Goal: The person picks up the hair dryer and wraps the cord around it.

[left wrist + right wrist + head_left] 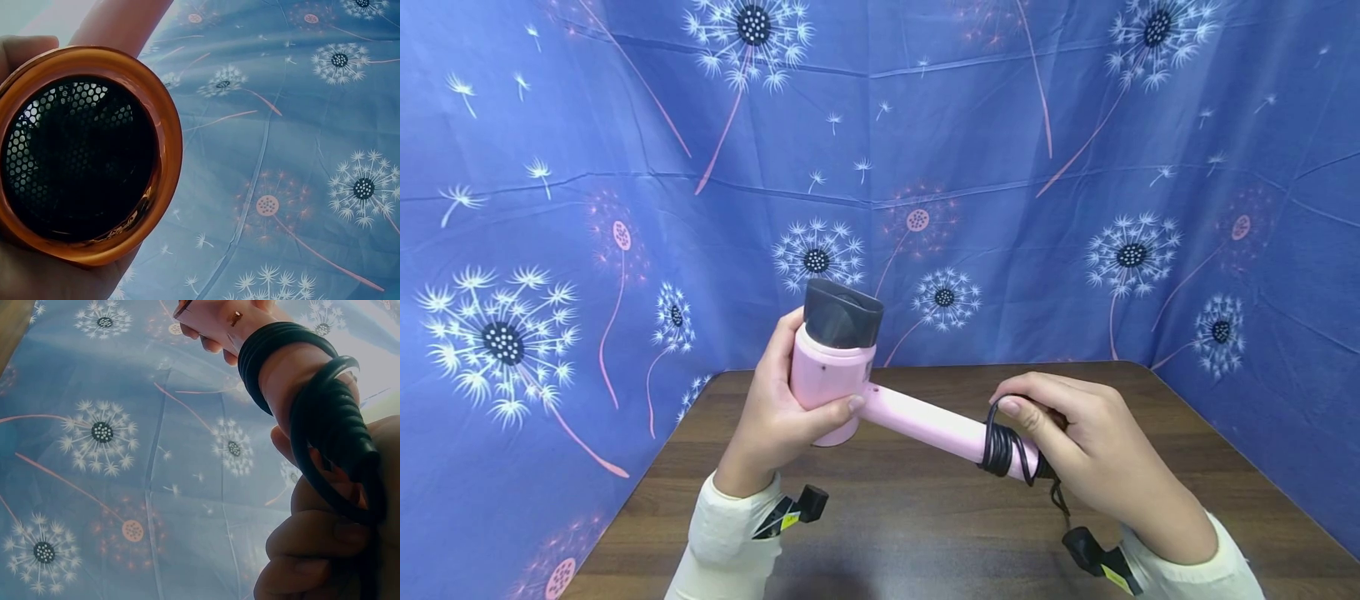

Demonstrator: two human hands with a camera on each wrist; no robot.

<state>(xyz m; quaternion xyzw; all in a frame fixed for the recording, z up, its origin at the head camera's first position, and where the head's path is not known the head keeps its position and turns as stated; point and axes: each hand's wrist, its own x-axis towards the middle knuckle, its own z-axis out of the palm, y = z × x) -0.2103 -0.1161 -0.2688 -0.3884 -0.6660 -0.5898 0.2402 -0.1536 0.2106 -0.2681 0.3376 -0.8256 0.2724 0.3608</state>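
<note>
A pink hair dryer (928,423) is held above the table, its black nozzle (842,315) tilted upward. My left hand (773,410) grips the barrel, the thumb lying across it near the handle joint. The left wrist view looks at the round rear grille (78,156) inside its shiny rim. Black power cord (997,450) is wound in several turns round the lower handle. At the handle's end, my right hand (1086,433) pinches a loop of this cord between thumb and index finger. The right wrist view shows the ribbed cord sleeve (344,425) and curled fingers beside it.
Below both hands lies a dark brown wooden table (895,508). Blue cloth (1000,108) printed with dandelions hangs behind the table and along both sides. A small black camera (812,503) sits at the left wrist and another black camera (1084,550) at the right.
</note>
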